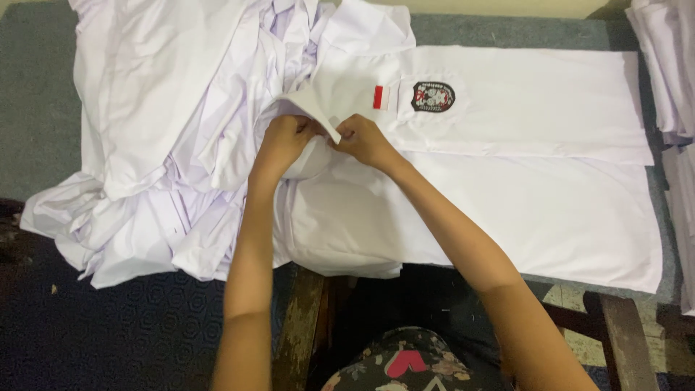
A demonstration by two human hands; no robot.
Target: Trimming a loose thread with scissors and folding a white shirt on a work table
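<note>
Left hand (284, 139) and right hand (362, 139) both pinched shut on the collar (313, 108) of a white shirt (507, 195) — flat on the table (36, 94), heap of white shirts (159, 108) just beside.

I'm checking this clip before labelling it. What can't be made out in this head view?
- Fingertips of the left hand and right hand: tucked under the shirt collar.
- Crest patch: too small to read.
- Heap of white garments: cut off by the top edge.
- Stack at right: cut off by the frame edge.
</note>
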